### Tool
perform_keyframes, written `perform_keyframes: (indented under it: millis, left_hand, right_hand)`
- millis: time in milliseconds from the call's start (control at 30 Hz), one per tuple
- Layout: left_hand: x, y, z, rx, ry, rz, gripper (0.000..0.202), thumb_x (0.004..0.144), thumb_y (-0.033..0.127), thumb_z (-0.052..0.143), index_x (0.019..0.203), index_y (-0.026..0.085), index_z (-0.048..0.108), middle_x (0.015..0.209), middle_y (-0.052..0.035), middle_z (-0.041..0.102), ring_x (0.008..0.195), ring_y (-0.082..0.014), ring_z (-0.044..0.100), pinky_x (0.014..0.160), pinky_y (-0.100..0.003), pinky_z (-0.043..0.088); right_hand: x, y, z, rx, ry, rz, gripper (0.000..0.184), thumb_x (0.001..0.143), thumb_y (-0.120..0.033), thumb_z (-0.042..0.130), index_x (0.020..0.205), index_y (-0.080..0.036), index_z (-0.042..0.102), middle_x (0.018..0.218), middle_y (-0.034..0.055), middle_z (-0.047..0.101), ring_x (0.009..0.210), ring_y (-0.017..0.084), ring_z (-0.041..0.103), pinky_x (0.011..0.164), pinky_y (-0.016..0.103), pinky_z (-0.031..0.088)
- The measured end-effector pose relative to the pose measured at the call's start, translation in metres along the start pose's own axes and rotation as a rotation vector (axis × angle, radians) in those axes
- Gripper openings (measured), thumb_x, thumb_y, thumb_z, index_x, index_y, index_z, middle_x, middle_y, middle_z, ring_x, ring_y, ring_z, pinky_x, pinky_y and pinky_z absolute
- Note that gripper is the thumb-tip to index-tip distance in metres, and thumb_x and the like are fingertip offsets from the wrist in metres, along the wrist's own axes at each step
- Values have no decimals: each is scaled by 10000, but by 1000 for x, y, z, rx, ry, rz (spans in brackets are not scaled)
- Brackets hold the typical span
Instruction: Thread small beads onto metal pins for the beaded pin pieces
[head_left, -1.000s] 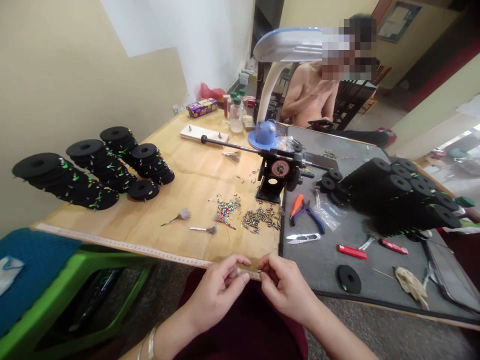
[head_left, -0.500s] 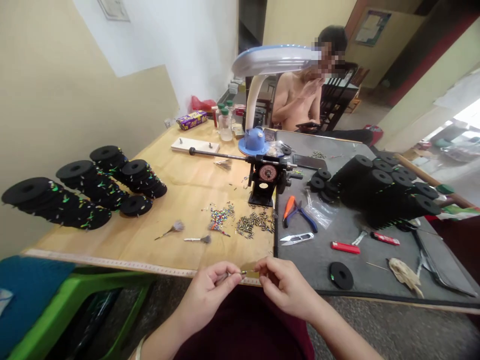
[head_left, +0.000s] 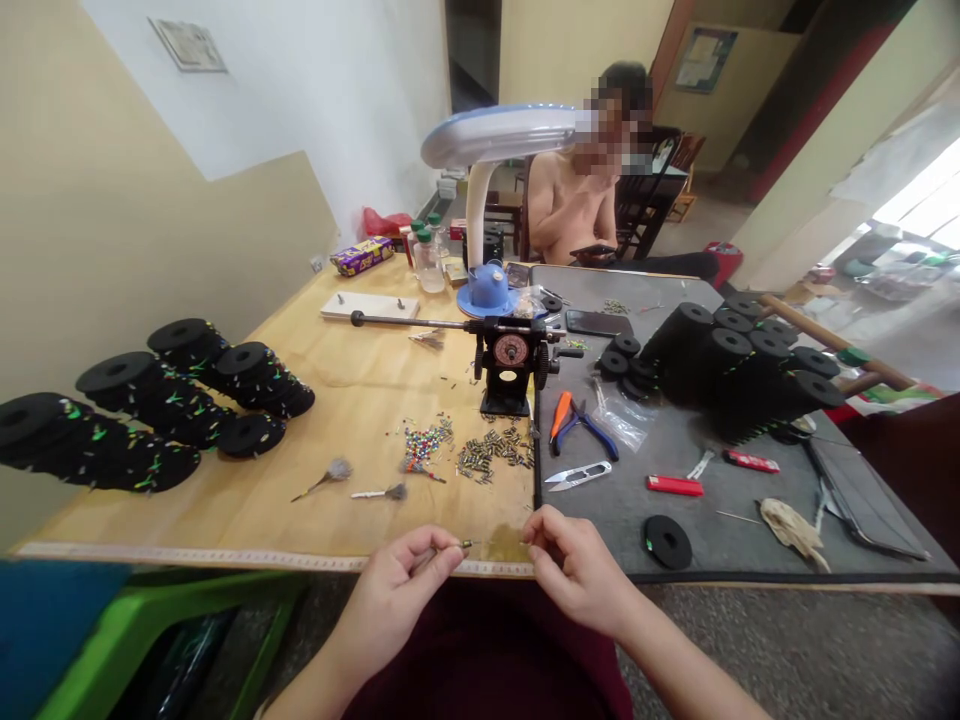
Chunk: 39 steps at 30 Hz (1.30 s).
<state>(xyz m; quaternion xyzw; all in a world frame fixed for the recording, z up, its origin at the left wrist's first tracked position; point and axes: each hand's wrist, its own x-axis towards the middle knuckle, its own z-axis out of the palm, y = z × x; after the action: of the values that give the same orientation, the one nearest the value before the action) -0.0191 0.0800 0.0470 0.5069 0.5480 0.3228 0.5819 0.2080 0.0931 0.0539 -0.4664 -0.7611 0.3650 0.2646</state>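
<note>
At the near edge of the bench [head_left: 247, 510], the left hand [head_left: 397, 595] pinches a small metal-tipped piece [head_left: 465, 545]. Its tip now shows, because the hands have drawn slightly apart. The right hand [head_left: 574, 570] is pinched shut just beside it, on something too fine to tell. Farther in lie loose metal sleeves [head_left: 491, 455], then the black winder [head_left: 511, 362].

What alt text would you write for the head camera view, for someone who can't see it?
At the near table edge, the left hand pinches a small thin piece, the right hand pinched shut beside its tip. Beyond lie beads, a black winder, stacks of black discs and tools on a grey mat; another person sits opposite.
</note>
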Motion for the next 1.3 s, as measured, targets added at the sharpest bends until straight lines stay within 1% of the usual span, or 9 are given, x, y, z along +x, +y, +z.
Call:
perform_keyframes:
  millis: [333, 433, 500, 567, 667, 800, 867, 1033, 1300]
  left_hand:
    - [-1, 0, 1, 29, 4, 12, 298, 790, 455, 564, 726, 165, 583, 637, 25, 481, 625, -124, 423, 603, -224, 351]
    - [0, -1, 0, 37, 6, 10, 291, 793, 449, 564, 727, 166, 580, 638, 26, 480, 624, -124, 422, 604, -225, 347]
    - [0, 0, -1, 34, 5, 10, 291, 794, 449, 562, 722, 167, 575, 637, 26, 478, 623, -124, 421, 599, -226, 342]
    - [-1, 1, -2, 30, -1, 9, 294, 796, 452, 560, 723, 167, 572, 632, 27, 474, 619, -123, 416, 592, -225, 337]
    - [-2, 4, -2, 33, -13, 4, 302, 798, 461, 555, 733, 167, 572, 624, 30, 463, 606, -120, 405, 581, -224, 330]
    - [-4, 8, -1, 63, -20, 17, 312, 804, 465, 546, 728, 164, 576, 618, 27, 467, 598, -120, 401, 571, -225, 324]
    - [-5, 9, -1, 73, -21, 22, 309, 809, 459, 543, 728, 163, 582, 618, 23, 481, 595, -121, 405, 565, -226, 320]
    - [-8, 9, 0, 70, -28, 27, 296, 806, 445, 554, 743, 160, 601, 589, 30, 470, 547, -108, 369, 521, -220, 296]
    - [-7, 7, 0, 32, -29, 35, 277, 796, 420, 578, 721, 155, 610, 596, 28, 476, 575, -110, 385, 548, -219, 322]
  right_hand:
    - [-1, 12, 5, -23, 54, -6, 141, 720, -78, 454, 689, -211, 423, 531, -80, 362, 468, 88, 367, 486, 204, 264]
    - [-1, 12, 3, -42, 63, -4, 140, 721, -76, 455, 683, -209, 434, 530, -75, 388, 471, 91, 384, 481, 204, 279]
    - [-1, 11, 0, -66, 46, -13, 128, 742, -80, 463, 718, -204, 482, 556, -60, 456, 494, 98, 434, 500, 204, 319]
    - [0, 10, -5, -108, 32, -40, 115, 776, -104, 489, 802, -200, 548, 619, -30, 547, 558, 119, 504, 546, 217, 374]
    - [2, 5, -11, -201, 93, -127, 119, 829, -161, 519, 902, -206, 601, 793, 40, 648, 742, 179, 575, 685, 287, 445]
    - [6, -8, -12, -202, 232, -226, 124, 851, -164, 512, 920, -212, 604, 1034, 97, 645, 941, 223, 567, 826, 370, 449]
    - [8, -16, -7, -152, 233, -262, 125, 838, -177, 536, 943, -216, 593, 1062, 98, 641, 968, 225, 566, 843, 376, 449]
    - [14, -25, 8, -38, 110, -296, 108, 825, -163, 563, 908, -232, 575, 972, 50, 677, 919, 200, 575, 841, 360, 429]
    - [13, -19, 10, -36, 76, -252, 112, 814, -116, 517, 809, -222, 553, 814, 15, 665, 813, 178, 556, 763, 318, 401]
